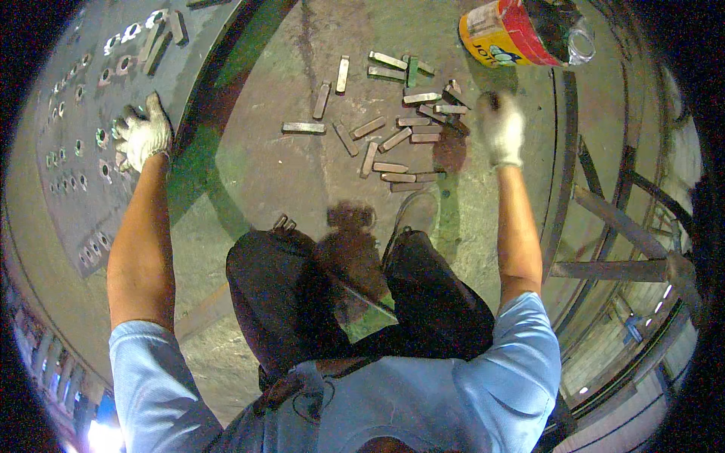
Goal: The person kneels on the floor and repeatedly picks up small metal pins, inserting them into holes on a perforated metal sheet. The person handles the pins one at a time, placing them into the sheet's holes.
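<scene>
Stained floor (257, 155) spreads right of a dark, hole-pierced metal plate (75, 215), a yellow-and-red bucket (495, 34) well to the plate's right. On the plate, the gloved left hand (143, 136) has its fingers apart; well right of it, the gloved right hand (502, 130) blurs — fingers unclear. Metal bars (395, 139) lie scattered right of the plate, some upon it.

A fisheye view looks down from the wearer's head, near the blue shirt (400, 396), facing floor (260, 170) between a perforated plate (91, 117) left and metal framework (612, 271) right.
</scene>
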The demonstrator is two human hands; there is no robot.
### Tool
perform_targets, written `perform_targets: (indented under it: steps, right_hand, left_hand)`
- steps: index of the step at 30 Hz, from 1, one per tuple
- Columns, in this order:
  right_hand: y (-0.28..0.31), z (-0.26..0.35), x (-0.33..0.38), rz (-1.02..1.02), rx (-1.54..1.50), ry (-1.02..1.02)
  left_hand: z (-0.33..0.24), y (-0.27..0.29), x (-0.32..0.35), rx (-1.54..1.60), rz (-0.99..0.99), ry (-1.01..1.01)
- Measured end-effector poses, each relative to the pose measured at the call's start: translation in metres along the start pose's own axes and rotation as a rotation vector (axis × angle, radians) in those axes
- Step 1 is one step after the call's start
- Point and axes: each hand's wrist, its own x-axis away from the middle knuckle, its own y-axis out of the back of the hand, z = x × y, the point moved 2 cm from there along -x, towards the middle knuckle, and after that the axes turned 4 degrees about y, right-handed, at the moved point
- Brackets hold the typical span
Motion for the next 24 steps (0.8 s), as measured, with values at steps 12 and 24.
perform_targets:
  steps: [12, 24]
  right_hand:
    - [-0.166, 0.028, 0.068, 0.470, 0.120, -0.392]
    - [-0.107, 0.082, 0.103, 0.477, 0.085, -0.100]
  left_hand:
    - [0.012, -0.014, -0.011, 0.011, -0.051, 0.004]
    - [-0.002, 0.004, 0.004, -0.027, 0.013, 0.029]
